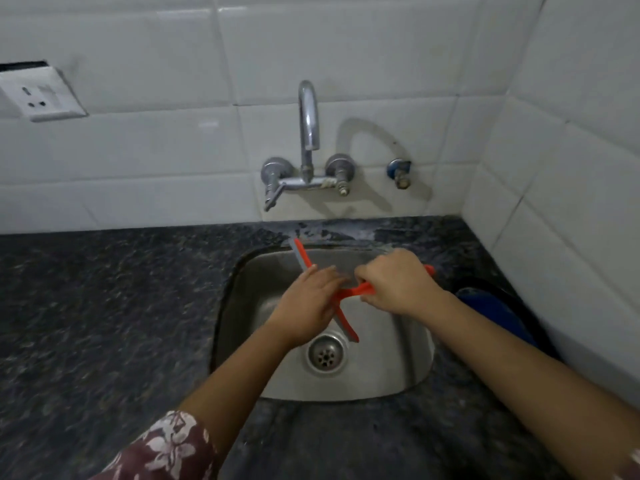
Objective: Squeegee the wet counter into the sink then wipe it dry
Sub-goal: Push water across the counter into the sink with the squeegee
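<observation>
An orange squeegee point(348, 323) with a grey rubber blade hangs over the steel sink point(391, 372). My right hand point(398, 282) grips its orange handle, whose end pokes out past my knuckles at the right. My left hand point(308, 306) lies along the blade with fingers straight, touching the grey rubber edge. The blade runs from the sink's back left rim down toward the drain point(325, 355). The dark speckled counter point(104, 323) surrounds the sink, and a wet sheen shows on the strip behind it.
A chrome wall tap point(308, 133) arches over the sink's back edge, with a small blue valve point(400, 171) to its right. A dark blue object point(491, 310) sits on the counter right of the sink. White tiled walls close the back and right; a socket point(38, 95) is on the left.
</observation>
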